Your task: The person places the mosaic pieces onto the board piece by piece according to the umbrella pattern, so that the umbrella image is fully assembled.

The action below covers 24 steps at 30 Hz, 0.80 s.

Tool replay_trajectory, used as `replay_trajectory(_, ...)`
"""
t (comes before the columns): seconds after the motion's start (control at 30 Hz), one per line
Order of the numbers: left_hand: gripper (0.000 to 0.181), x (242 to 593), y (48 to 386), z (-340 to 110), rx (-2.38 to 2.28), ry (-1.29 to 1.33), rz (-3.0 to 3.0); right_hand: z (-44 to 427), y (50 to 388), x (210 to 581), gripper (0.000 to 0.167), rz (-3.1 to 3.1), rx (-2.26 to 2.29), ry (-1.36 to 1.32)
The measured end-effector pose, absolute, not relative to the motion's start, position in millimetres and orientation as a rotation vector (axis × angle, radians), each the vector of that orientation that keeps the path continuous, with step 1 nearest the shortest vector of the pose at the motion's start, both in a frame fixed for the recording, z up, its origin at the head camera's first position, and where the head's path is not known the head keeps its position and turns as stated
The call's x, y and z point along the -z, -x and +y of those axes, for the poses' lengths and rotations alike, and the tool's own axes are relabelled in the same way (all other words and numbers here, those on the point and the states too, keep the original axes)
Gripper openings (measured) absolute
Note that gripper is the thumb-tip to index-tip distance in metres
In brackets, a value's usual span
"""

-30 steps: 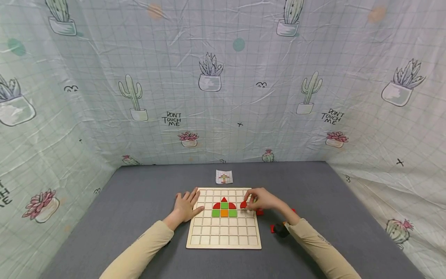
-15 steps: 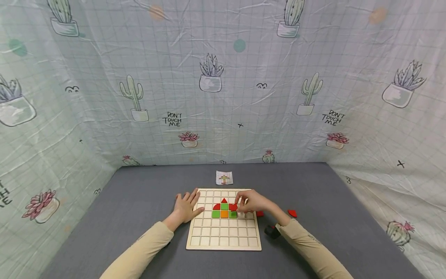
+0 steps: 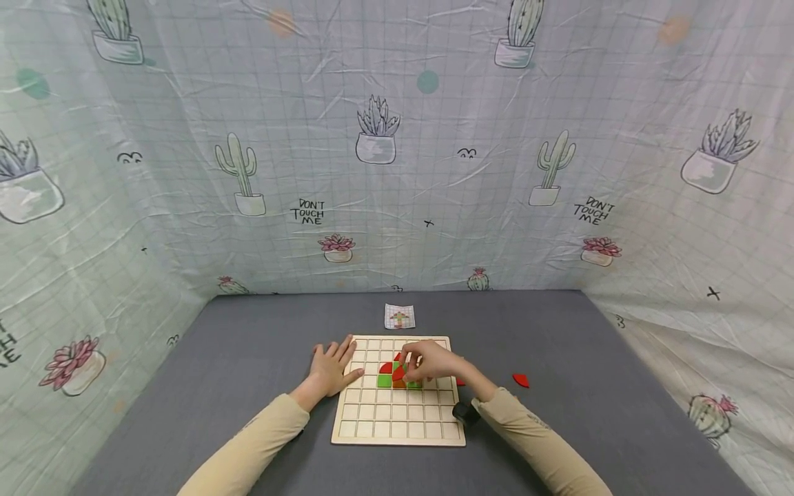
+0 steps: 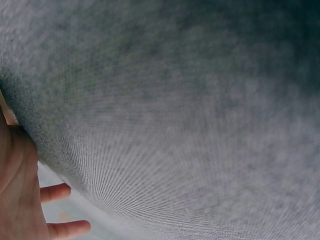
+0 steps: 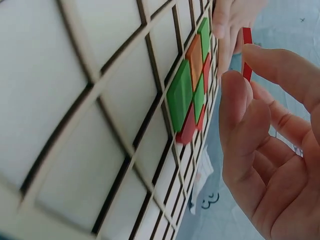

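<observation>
A wooden grid board [image 3: 397,417] lies on the table with green, orange and red tiles set in its middle cells. My left hand [image 3: 331,365] rests spread on the board's left edge, its fingers straight. Thumb and index finger of my right hand [image 3: 431,361] pinch a red tile [image 5: 247,52], seen nearly edge-on in the right wrist view. This hand hovers over the tile group and hides part of it. Among the set tiles are a green tile [image 3: 384,380] at the left and another green tile [image 5: 180,97] nearest the right wrist camera.
A small printed card [image 3: 400,317] lies behind the board, showing a coloured figure on a grid. On the grey table [image 3: 260,331] a loose red quarter-round tile [image 3: 520,380] lies at the right. Another red tile [image 3: 460,381] peeks out beside the board's right edge, partly under the right forearm.
My right hand has moved left from the board's right edge to above the tile group, carrying the red tile. The left hand has stayed in place.
</observation>
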<state>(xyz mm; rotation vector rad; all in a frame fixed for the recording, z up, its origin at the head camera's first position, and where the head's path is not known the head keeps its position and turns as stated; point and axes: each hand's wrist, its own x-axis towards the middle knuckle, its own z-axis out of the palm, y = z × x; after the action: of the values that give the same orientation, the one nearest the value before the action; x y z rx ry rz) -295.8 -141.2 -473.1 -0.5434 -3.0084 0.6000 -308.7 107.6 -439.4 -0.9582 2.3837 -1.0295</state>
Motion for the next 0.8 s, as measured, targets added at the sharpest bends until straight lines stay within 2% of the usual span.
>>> replay_trajectory(0.27, 0.072, 487.3, 303.9, -145.0, -0.630, 0.529, -2.970, 88.7, 312.0, 445.9, 0.018, 2.411, 0.989, 1.000)
replay_trajectory(0.43, 0.069, 471.8, 293.8, -140.3, -0.565, 0.520, -3.013, 78.0, 312.6, 449.2, 0.017, 2.407, 0.986, 0.971)
replay_trajectory(0.8, 0.068, 469.5, 292.5, -139.9, -0.627, 0.532, -2.997, 58.7, 313.5, 454.5, 0.017, 2.405, 1.000, 0.892)
